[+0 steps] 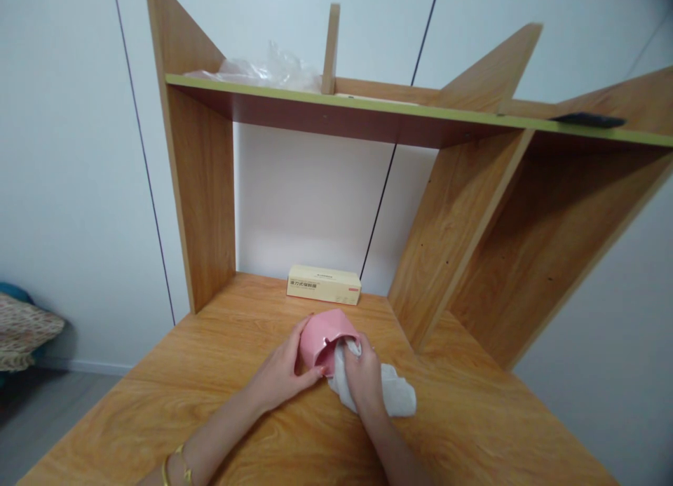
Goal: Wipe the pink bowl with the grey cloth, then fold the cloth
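A pink ashtray-like bowl (327, 329) with notches in its rim is tipped on its side above the wooden desk, its opening turned toward me. My left hand (284, 370) grips it from the left, thumb at the lower rim and fingers behind. My right hand (362, 375) is closed on a white cloth (398, 393) and presses part of it into the bowl's opening. The loose end of the cloth hangs to the right of my wrist, down to the desktop. My right fingertips are partly hidden by the cloth and the bowl.
A cream-coloured box (324, 285) with printed writing lies at the back of the desk (210, 374). Upright shelf panels (457, 226) rise on both sides. Overhead, a shelf (368, 118) carries a clear plastic bag (263, 72) and a dark flat object (589, 120).
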`<state>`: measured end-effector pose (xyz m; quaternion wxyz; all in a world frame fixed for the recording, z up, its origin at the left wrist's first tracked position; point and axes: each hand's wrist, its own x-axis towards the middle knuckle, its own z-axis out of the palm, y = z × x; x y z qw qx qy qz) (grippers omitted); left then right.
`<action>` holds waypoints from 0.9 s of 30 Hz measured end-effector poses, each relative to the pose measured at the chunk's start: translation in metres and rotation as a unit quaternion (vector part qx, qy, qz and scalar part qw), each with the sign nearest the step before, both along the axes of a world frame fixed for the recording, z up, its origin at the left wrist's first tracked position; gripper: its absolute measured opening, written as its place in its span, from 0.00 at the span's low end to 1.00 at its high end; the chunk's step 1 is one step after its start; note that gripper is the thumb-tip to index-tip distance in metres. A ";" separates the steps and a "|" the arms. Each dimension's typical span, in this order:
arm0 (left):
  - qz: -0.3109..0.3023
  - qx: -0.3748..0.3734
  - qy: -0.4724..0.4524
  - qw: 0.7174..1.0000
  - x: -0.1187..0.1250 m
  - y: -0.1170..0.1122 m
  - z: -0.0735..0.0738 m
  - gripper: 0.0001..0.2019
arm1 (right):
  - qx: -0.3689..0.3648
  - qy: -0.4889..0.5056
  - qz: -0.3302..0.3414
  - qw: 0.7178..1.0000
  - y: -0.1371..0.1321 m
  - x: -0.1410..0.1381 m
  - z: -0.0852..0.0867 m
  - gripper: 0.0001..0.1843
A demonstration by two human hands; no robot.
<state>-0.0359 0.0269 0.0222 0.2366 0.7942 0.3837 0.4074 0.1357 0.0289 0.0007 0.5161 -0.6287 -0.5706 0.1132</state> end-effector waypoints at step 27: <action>0.099 -0.107 -0.079 0.986 -0.001 0.012 -0.001 0.23 | 0.087 -0.122 0.066 0.986 -0.007 0.002 0.012 0.13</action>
